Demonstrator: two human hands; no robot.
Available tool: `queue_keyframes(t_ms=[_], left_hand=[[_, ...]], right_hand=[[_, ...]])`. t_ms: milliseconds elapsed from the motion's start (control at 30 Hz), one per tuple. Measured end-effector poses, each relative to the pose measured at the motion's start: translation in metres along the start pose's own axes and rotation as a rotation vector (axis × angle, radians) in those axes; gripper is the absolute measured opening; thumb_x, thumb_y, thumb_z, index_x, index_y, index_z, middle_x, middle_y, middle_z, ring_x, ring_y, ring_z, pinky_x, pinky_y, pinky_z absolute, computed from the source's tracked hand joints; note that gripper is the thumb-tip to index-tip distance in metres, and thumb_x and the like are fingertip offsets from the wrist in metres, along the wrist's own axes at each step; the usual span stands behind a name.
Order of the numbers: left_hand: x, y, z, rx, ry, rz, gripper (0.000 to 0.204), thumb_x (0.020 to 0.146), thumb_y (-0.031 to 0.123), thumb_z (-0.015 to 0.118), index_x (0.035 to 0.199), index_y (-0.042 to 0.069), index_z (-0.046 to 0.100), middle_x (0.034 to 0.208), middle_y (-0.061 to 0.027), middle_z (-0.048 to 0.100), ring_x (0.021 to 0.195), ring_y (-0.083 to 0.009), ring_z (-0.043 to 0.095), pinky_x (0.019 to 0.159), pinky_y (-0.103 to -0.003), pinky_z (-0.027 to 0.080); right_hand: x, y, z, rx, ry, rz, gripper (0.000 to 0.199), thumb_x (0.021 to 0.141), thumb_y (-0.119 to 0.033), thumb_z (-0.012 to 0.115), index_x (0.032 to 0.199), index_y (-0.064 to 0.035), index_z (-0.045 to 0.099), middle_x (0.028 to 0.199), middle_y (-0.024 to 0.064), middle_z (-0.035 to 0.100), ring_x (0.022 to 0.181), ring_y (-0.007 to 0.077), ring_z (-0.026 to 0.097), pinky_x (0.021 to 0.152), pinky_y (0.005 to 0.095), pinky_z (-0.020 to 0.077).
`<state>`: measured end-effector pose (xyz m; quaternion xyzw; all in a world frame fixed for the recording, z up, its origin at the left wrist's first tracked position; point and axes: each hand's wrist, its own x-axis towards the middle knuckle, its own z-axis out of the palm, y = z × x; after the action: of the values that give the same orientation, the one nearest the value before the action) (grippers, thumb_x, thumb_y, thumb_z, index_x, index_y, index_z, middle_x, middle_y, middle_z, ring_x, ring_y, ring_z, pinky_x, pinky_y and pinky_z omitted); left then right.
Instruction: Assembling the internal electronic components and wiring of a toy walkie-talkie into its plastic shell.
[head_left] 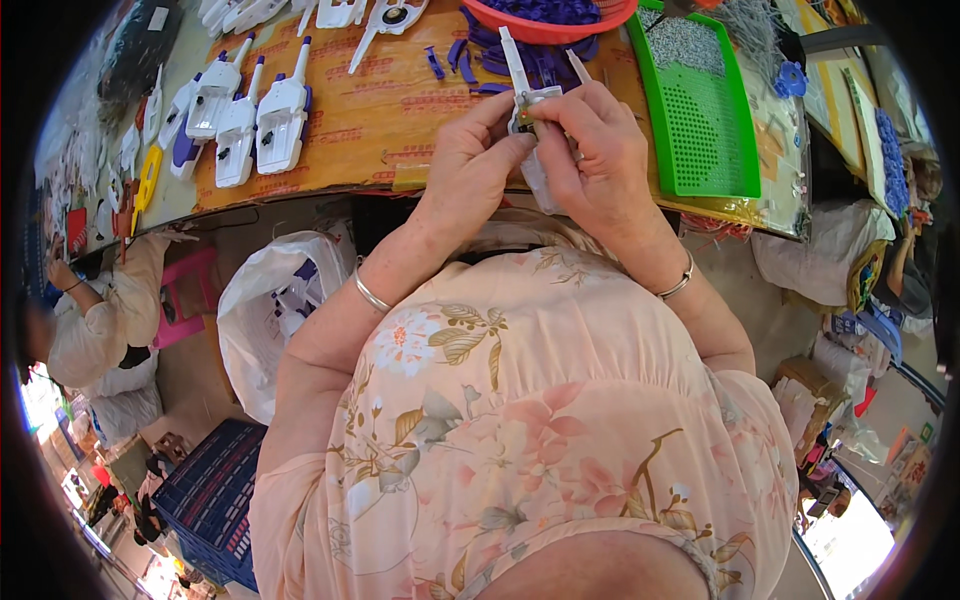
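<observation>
Both my hands meet over the near edge of the worktable (380, 130) and grip one white plastic toy piece (521, 85). My left hand (470, 165) holds it from the left, thumb and fingers pinched on its body. My right hand (595, 150) wraps it from the right and covers its lower half. A thin white stem of the piece sticks up past my fingers. A small dark part sits between my fingertips. A metal bangle circles each wrist.
Three assembled white-and-blue toy pieces (240, 115) lie in a row at the left of the table. Loose blue parts (500, 55) lie by a red basket (550, 18); a green perforated tray (700, 110) sits right. A white bag (275, 310), a blue crate (210, 495) and another seated person (100, 320) are below left.
</observation>
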<state>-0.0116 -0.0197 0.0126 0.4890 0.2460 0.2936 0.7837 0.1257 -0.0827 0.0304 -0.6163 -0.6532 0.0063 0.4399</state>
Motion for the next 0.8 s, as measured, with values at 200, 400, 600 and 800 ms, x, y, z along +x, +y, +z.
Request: queue_keyframes(t_ms=[200, 400, 600, 800], left_hand=[[-0.001, 0.003, 0.001, -0.046, 0.013, -0.021, 0.031, 0.087, -0.003, 0.048, 0.116, 0.001, 0.057, 0.094, 0.0014, 0.06, 0.082, -0.0033, 0.052, 0.069, -0.02, 0.043], [0.001, 0.002, 0.0, -0.007, 0.001, -0.023, 0.033, 0.087, -0.003, 0.047, 0.119, 0.001, 0.055, 0.096, 0.001, 0.06, 0.084, -0.004, 0.052, 0.072, -0.02, 0.044], [0.005, 0.007, -0.001, -0.25, 0.04, -0.121, 0.037, 0.088, -0.002, 0.047, 0.125, -0.005, 0.048, 0.106, -0.0092, 0.06, 0.096, -0.0156, 0.06, 0.082, -0.03, 0.052], [0.006, 0.014, -0.016, -0.248, 0.086, -0.148, 0.039, 0.084, 0.002, 0.047, 0.122, -0.007, 0.051, 0.108, -0.0125, 0.062, 0.091, -0.0183, 0.063, 0.079, -0.03, 0.053]], right_hand=[[-0.001, 0.002, 0.002, 0.048, -0.042, 0.006, 0.016, 0.073, -0.004, 0.062, 0.088, -0.0098, 0.064, 0.075, 0.0052, 0.055, 0.07, 0.0252, 0.056, 0.062, 0.0374, 0.0405], [0.001, 0.0, -0.002, -0.05, -0.073, -0.073, 0.017, 0.072, -0.004, 0.064, 0.089, -0.0102, 0.065, 0.078, 0.0043, 0.054, 0.072, 0.0239, 0.055, 0.063, 0.0374, 0.0395], [0.002, 0.007, -0.001, -0.026, 0.052, -0.038, 0.019, 0.074, -0.002, 0.063, 0.092, -0.0073, 0.065, 0.079, 0.0069, 0.055, 0.07, 0.0255, 0.055, 0.06, 0.0372, 0.0411], [0.011, 0.017, -0.024, 0.036, 0.199, 0.169, 0.014, 0.08, -0.001, 0.061, 0.095, -0.0001, 0.062, 0.083, 0.0132, 0.059, 0.068, 0.0276, 0.058, 0.059, 0.0339, 0.0472]])
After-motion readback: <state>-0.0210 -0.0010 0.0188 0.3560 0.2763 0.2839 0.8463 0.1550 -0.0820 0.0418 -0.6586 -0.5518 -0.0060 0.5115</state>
